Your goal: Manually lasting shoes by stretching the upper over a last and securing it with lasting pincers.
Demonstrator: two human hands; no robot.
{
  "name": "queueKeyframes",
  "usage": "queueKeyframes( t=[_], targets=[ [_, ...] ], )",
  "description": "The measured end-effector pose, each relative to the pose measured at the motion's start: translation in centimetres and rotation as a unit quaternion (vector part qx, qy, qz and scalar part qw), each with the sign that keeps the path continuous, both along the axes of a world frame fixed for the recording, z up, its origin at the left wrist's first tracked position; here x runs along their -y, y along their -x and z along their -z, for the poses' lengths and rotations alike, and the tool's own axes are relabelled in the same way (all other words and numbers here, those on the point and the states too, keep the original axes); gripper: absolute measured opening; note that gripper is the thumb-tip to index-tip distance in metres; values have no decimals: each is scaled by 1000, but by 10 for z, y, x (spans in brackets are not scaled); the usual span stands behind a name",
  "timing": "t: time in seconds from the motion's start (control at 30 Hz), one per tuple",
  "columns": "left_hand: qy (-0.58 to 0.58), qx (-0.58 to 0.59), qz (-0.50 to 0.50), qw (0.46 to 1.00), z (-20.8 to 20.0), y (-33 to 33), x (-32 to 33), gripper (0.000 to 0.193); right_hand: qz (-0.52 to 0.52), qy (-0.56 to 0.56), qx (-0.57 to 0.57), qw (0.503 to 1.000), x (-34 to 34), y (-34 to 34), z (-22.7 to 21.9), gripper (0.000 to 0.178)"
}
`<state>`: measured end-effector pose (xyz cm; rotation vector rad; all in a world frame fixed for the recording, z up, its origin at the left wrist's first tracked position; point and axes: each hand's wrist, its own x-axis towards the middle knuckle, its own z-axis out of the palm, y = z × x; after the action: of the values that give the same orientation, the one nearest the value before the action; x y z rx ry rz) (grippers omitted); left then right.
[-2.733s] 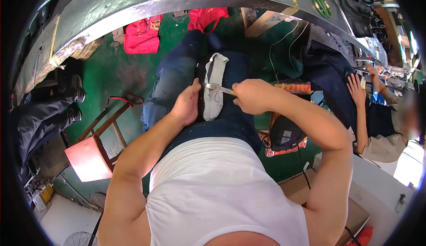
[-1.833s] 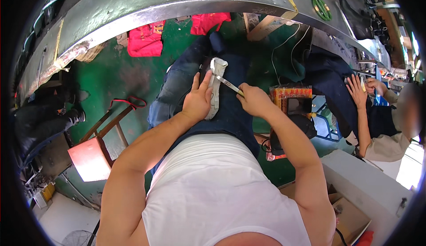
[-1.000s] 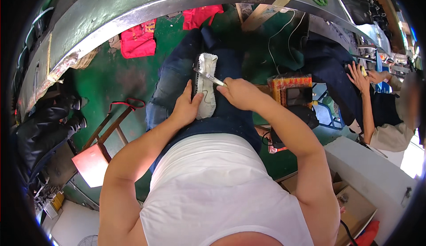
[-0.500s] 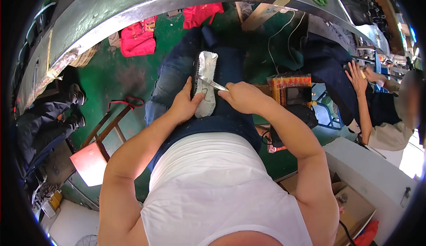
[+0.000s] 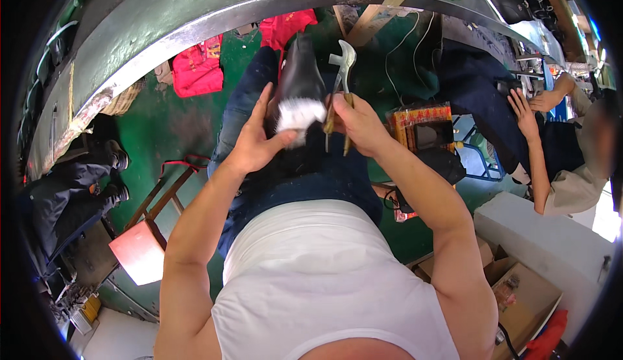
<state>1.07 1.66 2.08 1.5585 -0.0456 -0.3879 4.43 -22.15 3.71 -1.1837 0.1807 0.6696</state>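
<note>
On my lap a black leather shoe stands tilted, its dark upper towards the far side and a white, blurred patch at its near end. My left hand grips that near end, fingers along the left side and thumb across the white part. Just right of the shoe, my right hand is closed round lasting pincers with a curved silver head pointing away and yellowish-brown handles. A second thin handle shows beside them in the same hand; whether it belongs to another tool I cannot tell.
A metal bench edge curves across the far side. Red cloth bags lie beneath it on the green floor. A wooden stool is at left, a blue stool at right. Another person's hands work at far right.
The shoe has turned from its pale sole facing up to its black upper showing. The blade in my right hand has left the sole, and pincers now stand up from that hand.
</note>
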Motion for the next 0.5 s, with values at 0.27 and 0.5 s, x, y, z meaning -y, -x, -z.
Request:
queueKeyframes(
  t=[0.27,0.5],
  targets=[
    [-1,19,115,993,46,-7,-15,114,15,77,82,994,-32,9,25,30],
    [260,-107,108,953,-43,1,-19,98,-17,247,276,929,-36,20,39,40]
  ],
)
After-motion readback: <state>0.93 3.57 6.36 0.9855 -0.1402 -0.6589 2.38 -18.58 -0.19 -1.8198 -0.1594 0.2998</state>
